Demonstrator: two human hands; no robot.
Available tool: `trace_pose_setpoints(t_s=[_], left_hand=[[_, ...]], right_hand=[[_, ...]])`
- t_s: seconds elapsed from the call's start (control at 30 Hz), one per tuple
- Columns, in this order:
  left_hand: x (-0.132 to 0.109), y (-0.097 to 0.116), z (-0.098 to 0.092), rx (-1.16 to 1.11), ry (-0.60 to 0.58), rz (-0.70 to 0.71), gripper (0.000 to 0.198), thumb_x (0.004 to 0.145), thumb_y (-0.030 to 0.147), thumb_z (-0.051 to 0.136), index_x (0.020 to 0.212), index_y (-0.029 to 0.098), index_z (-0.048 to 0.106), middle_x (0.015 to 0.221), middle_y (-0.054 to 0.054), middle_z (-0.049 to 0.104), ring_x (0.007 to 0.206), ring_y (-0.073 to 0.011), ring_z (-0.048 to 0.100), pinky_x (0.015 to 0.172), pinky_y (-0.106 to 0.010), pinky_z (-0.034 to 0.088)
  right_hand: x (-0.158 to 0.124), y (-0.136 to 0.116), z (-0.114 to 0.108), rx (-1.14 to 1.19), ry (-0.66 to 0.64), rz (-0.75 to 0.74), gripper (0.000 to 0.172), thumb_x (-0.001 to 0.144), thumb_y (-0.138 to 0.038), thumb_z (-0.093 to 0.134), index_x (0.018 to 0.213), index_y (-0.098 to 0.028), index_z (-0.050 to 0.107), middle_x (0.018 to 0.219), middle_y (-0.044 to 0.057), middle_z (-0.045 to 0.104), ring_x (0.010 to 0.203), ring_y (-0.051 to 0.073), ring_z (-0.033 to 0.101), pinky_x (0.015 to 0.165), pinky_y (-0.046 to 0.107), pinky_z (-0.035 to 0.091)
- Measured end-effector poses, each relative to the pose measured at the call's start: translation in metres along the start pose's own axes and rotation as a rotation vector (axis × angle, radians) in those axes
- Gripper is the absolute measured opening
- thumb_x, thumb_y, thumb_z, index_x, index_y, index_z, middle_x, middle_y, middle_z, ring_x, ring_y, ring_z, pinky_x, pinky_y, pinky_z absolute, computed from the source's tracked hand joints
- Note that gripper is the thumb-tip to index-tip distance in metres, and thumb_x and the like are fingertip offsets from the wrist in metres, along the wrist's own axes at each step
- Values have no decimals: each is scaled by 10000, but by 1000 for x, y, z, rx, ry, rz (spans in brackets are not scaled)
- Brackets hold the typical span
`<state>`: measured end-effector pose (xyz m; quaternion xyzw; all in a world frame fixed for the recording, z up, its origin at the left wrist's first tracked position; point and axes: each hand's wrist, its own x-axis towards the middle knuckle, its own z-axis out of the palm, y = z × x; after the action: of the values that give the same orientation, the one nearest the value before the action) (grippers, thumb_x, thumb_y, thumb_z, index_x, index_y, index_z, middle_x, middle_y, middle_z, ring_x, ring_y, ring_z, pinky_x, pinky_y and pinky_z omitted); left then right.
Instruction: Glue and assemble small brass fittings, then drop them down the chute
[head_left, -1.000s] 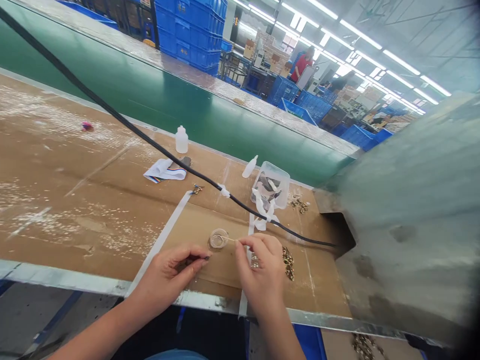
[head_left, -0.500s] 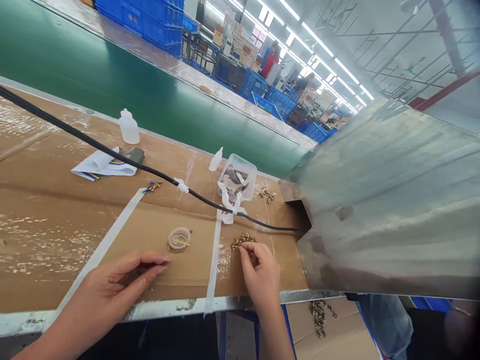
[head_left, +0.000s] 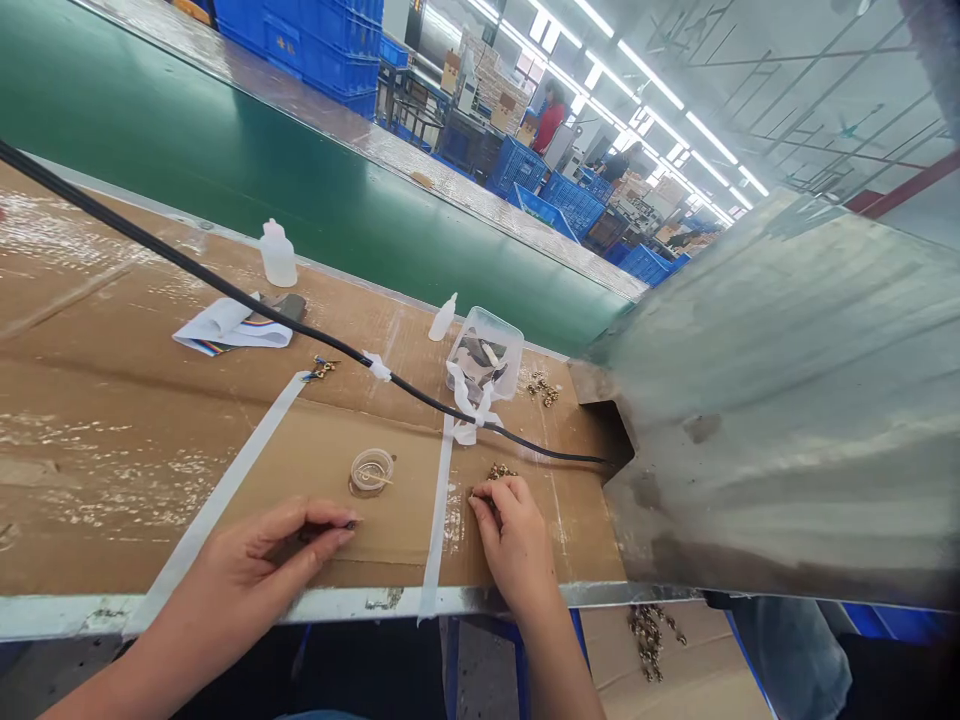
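Note:
My left hand [head_left: 266, 565] rests on the cardboard-covered bench [head_left: 112, 430], fingers pinched on a small dark part whose tip shows at the fingertips. My right hand [head_left: 517, 540] lies over a little heap of small brass parts [head_left: 501, 471], fingers curled and pinching among them; what they hold is hidden. A small clear round dish [head_left: 371, 470] with a thin stick in it sits between and just beyond both hands. White tape strips [head_left: 439, 520] run across the cardboard between the hands.
A black cable [head_left: 225, 290] crosses the bench to a grey metal housing [head_left: 787, 420] at right. Beyond lie a clear plastic tub [head_left: 486, 355], two white dropper bottles [head_left: 278, 254], a folded ribbon cable [head_left: 229, 327], more brass parts [head_left: 543, 389] and a green conveyor belt [head_left: 300, 190]. A person in red stands far off.
My right hand has left the clear dish and come down on the brass parts to its right. The left hand has kept its pinch. The view has swung to the right.

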<state>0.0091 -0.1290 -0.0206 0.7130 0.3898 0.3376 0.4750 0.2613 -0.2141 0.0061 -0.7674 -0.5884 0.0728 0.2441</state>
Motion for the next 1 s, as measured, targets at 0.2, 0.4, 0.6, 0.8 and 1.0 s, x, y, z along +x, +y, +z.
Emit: trace_pose_setpoints(t_s=[0.2,0.4,0.6,0.8,1.0], left_hand=[[-4,1,9,-23,-69,-5,157,828,374,643,919,254,688,899,5,726,838,-181,686,752,-181,548],[-4,4,9,-26,-48,24,142,820,363,644,898,261,704,880,14,736,804,-175,697,732,-174,558],[-2,10,11,-27,-62,26,124,818,339,638,855,245,709,817,12,735,734,-166,694,686,-181,555],[-3,13,11,-34,-117,-7,123,855,287,588,884,228,691,836,3,722,761,-151,673,699,-192,526],[-3,19,10,-66,-145,-15,143,873,254,553,907,212,686,816,2,719,720,-139,665,668,-195,514]], right_hand=[[1,8,3,75,61,-20,174,945,-238,443,906,-175,601,895,57,614,834,183,588,732,294,462],[0,9,2,572,90,249,227,916,-374,515,955,-163,588,776,36,634,692,161,626,639,272,513],[-9,-14,6,1085,-86,428,223,827,-358,681,926,-166,624,749,10,664,682,119,638,688,234,525],[-19,-37,22,1274,-211,475,213,789,-325,733,905,-164,657,738,15,676,675,112,641,676,218,520],[-19,-60,27,1345,-277,515,260,736,-361,772,830,-155,644,683,27,688,614,113,640,628,220,530]])
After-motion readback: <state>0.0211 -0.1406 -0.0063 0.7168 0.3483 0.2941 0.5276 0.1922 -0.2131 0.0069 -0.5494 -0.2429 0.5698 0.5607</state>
